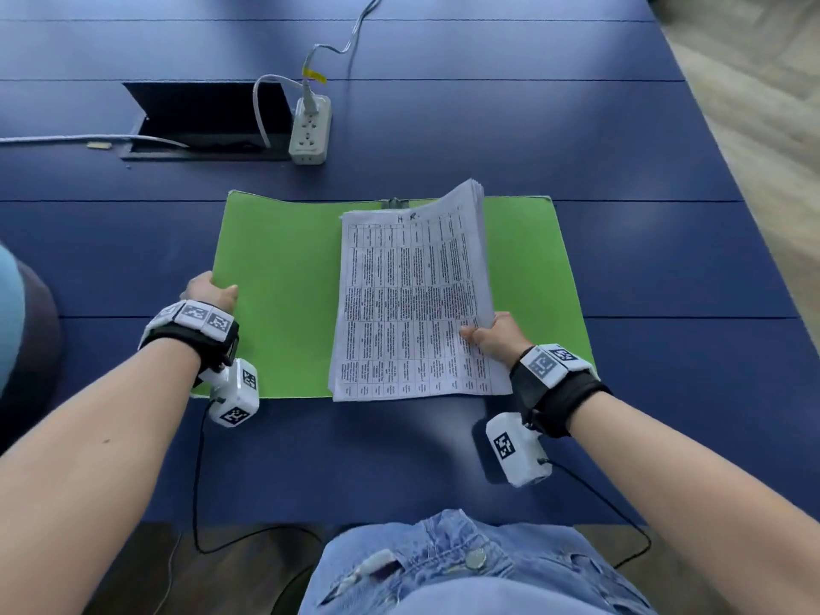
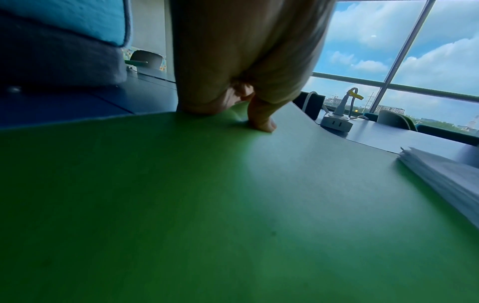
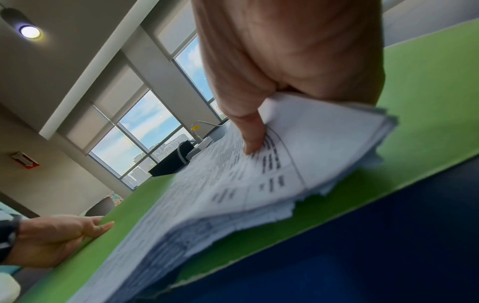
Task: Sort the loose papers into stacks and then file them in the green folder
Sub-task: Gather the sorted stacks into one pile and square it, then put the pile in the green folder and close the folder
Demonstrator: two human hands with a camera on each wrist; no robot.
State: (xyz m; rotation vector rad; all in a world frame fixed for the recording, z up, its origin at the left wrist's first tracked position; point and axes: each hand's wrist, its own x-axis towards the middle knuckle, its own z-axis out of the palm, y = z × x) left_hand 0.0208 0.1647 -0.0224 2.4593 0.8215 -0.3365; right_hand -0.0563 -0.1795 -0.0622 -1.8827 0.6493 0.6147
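Fingers of the left hand are curling under the left edge of the green folder, with the thumb lying on top of the cover, so this hand is pinching the folder's edge; the left wrist view shows the thumb pressing down on the green surface. The folder is lying open and flat on the blue worktop, just in front of the person. On the middle and right part of the folder, a thick stack of printed papers is resting, its left side down on the folder and its right side lifting up. The right hand is gripping the stack's right edge near the close corner, thumb on the top sheet and fingers underneath, as the right wrist view shows clearly. Beyond the folder, a white power strip is sitting beside an open cable hatch in the worktop.
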